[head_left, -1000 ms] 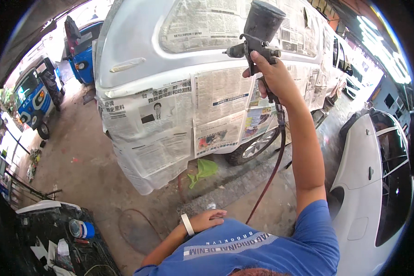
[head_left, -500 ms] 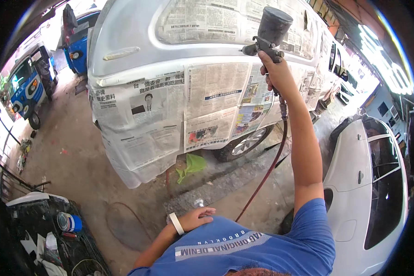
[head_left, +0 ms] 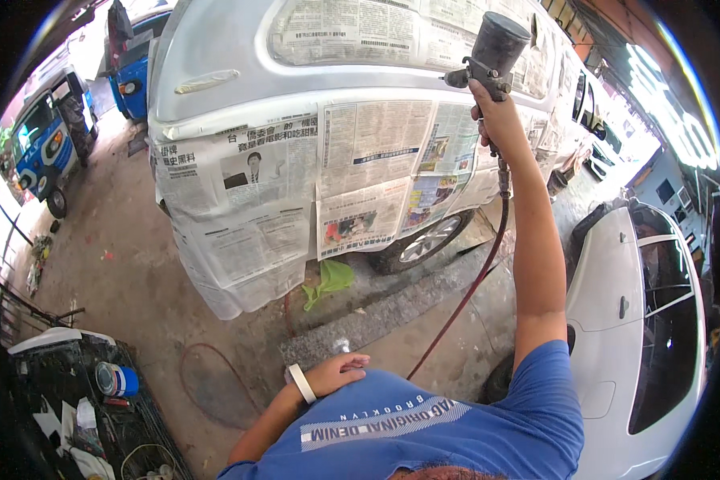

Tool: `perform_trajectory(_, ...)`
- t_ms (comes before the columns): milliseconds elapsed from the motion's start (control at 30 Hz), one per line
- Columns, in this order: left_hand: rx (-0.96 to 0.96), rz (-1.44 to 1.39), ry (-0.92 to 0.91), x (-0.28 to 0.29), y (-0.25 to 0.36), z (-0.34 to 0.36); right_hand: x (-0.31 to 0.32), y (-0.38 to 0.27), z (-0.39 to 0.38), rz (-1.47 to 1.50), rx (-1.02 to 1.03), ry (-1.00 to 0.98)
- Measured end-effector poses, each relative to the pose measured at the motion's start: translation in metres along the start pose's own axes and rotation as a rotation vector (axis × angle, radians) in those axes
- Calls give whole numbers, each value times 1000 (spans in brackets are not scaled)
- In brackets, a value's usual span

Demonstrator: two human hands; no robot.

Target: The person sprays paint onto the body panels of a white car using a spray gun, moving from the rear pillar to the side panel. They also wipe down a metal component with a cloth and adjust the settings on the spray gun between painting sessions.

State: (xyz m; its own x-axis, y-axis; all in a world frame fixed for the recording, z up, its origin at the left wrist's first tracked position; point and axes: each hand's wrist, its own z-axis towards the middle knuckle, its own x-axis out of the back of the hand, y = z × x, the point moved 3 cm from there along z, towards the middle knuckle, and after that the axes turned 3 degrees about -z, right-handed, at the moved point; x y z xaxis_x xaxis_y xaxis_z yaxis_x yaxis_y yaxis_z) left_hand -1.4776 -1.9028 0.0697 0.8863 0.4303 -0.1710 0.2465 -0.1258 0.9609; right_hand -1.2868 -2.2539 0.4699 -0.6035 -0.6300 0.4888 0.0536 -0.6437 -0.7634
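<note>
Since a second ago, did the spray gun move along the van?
Yes. The spray gun in the right hand slid rightward along the van, from above the rear wheel to past it.

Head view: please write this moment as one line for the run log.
right hand: raised, grips grey metal spray gun | left hand: on own waist | red air hose: hangs | newspaper-masked silver car: ahead
</note>
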Motion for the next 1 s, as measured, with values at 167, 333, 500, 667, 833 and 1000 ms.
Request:
perform_trajectory(167, 7, -5, 11, 0, 5, -2, 5, 8, 6, 4, -16, 27)
perform_trajectory(333, 17, -9, 8, 3, 10, -3, 12, 21, 18, -11, -32, 53)
perform_trajectory(500, 19, -52, 2, 6, 4, -3, 18, 38, 37, -90, -73, 81)
perform_trajectory(667, 0, -40, 36, 7, 6, -6, 23, 40, 47, -75, 7, 142)
perform_trajectory(833, -5, -41, 52, 7, 2, -8, 14, 31, 43, -100, 21, 127)
perform_trajectory(1000, 10, -73, 57, 6, 2, -10, -9, 13, 30, -68, -27, 46)
